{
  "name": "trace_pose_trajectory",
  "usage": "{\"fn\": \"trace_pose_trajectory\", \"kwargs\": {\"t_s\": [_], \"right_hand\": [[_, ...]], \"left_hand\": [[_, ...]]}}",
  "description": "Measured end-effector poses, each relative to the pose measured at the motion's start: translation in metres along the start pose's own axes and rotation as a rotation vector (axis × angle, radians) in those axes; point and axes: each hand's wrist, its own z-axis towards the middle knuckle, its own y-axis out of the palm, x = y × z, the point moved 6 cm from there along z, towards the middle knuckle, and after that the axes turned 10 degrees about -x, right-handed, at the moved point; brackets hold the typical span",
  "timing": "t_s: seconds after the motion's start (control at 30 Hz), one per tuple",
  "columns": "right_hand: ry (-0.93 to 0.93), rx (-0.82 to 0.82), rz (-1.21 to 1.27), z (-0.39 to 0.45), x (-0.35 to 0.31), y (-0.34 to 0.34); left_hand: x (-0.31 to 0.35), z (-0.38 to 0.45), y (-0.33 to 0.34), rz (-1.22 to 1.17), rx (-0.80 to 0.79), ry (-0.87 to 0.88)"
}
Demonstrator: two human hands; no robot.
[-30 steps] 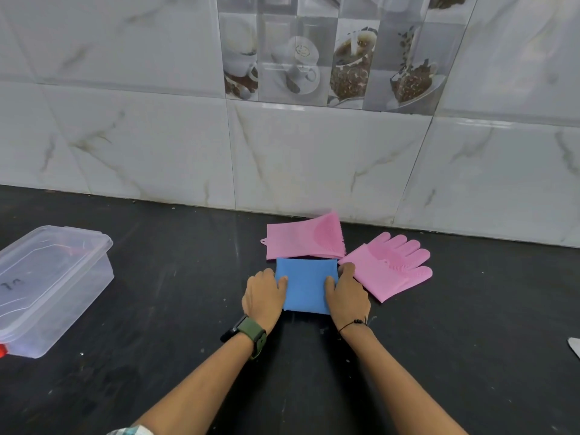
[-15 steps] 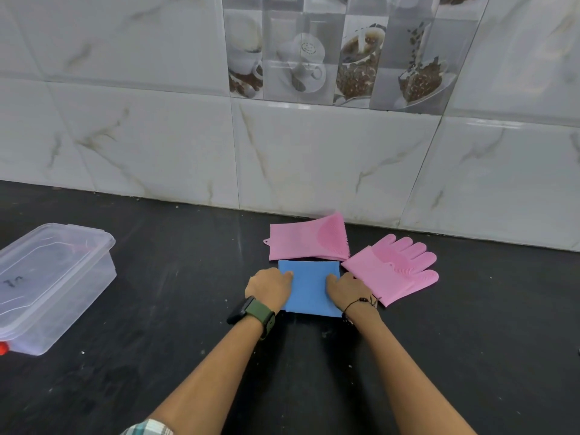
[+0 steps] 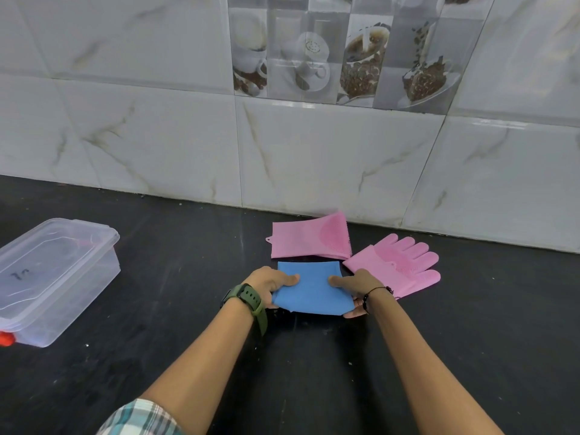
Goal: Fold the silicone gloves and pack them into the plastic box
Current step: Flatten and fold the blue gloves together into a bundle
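Observation:
A folded blue silicone glove [image 3: 310, 288] lies on the black counter in the middle. My left hand [image 3: 270, 285] grips its left edge and my right hand [image 3: 354, 288] grips its right edge, thumbs on top, with the near edge raised off the counter. Behind it, against the wall, lies a folded pink glove [image 3: 309, 238]. A second pink glove [image 3: 405, 265] lies flat and unfolded to the right, its fingers pointing away to the right. The clear plastic box [image 3: 53, 277] stands far left with its lid on.
The tiled wall [image 3: 314, 158] rises right behind the pink gloves. A red object [image 3: 6, 338] shows at the box's near left corner. The black counter [image 3: 470, 340] stretches out on both sides of my arms.
My hands went from pressing flat on the blue glove's sides to gripping its edges, and its near edge has lifted off the counter.

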Motion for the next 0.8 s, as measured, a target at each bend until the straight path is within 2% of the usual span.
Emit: {"fn": "trace_pose_trajectory", "kwargs": {"t_s": [0.17, 0.3, 0.57, 0.8], "right_hand": [[-0.023, -0.058, 0.056, -0.001, -0.003, 0.005], [-0.09, -0.106, 0.066, 0.003, -0.019, 0.02], [-0.261, -0.311, -0.156, 0.005, -0.09, 0.117], [-0.262, -0.534, -0.275, -0.001, -0.124, 0.236]], "left_hand": [[-0.006, -0.01, -0.002, -0.145, -0.029, 0.002], [-0.012, -0.024, -0.016, -0.226, 0.029, 0.054], [-0.051, -0.086, -0.091, -0.519, 0.289, 0.2], [-0.089, -0.156, -0.155, -0.694, 0.573, 0.275]]}}
